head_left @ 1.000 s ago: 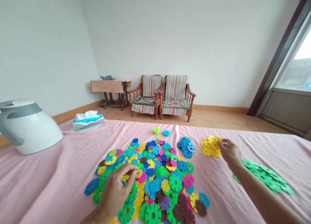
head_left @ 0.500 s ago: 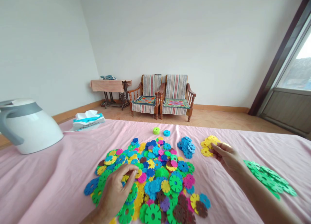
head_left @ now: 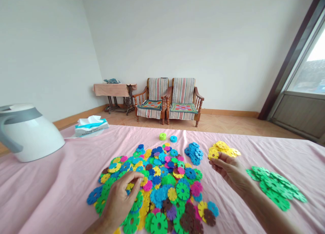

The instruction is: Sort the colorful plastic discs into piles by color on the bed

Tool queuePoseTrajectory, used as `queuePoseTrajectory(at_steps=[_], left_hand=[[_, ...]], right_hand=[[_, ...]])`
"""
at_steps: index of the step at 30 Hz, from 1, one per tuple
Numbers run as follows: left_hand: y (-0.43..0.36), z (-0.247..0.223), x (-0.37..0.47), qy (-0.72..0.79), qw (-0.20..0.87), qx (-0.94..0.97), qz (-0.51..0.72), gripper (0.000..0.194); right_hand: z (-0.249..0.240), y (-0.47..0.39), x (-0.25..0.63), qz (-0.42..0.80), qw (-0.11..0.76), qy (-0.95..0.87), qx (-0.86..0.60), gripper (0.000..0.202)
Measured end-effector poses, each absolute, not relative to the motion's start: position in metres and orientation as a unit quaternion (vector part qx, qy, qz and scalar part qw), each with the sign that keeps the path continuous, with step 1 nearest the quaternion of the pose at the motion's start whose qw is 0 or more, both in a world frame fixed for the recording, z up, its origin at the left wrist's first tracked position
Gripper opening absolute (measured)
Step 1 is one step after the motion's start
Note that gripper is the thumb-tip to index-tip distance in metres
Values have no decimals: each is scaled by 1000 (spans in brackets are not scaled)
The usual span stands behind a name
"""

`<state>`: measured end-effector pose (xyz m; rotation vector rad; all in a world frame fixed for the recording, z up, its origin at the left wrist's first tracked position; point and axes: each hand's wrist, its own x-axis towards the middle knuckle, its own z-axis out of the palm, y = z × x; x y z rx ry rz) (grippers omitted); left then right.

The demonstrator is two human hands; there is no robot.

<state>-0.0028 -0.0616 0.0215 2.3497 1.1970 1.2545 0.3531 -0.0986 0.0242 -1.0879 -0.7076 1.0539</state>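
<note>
A broad heap of mixed coloured flower-shaped discs (head_left: 182, 191) lies on the pink cloth. Over its left part is my left hand (head_left: 122, 193), thumb and index finger pinched; anything between the fingertips is too small to make out. My right hand (head_left: 232, 171) is at the front left of a yellow disc pile (head_left: 224, 147), its closed fingertips gripping the lower edge of a yellow disc (head_left: 213, 154). To its left lies a blue disc pile (head_left: 194, 153). Green discs (head_left: 276, 186) are spread beyond my right forearm.
A small light-green stack (head_left: 163, 136) and a blue stack (head_left: 173, 139) stand behind the heap. At the left are a white kettle (head_left: 40, 139) and a tissue box (head_left: 91, 127). Two wooden chairs (head_left: 182, 107) and a cloth-covered stand (head_left: 111, 89) are beyond the table.
My right hand has moved left and slightly down from the yellow pile, uncovering more of that pile and of the green discs. My left hand stays almost where it was.
</note>
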Motion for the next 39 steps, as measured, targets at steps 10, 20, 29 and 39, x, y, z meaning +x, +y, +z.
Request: queuePoseTrajectory(at_steps=[10, 20, 29, 39], left_hand=[[-62, 22, -3, 408, 119, 799, 426, 18], [-61, 20, -4, 410, 131, 797, 424, 18], [-61, 22, -2, 414, 136, 794, 423, 21], [-61, 20, -4, 410, 126, 803, 414, 22]], right_hand=[[33, -104, 340, 490, 660, -327, -467, 30], [14, -99, 361, 465, 640, -295, -535, 35], [-1, -97, 375, 119, 525, -460, -706, 31], [4, -80, 466, 0, 468, -277, -839, 36]])
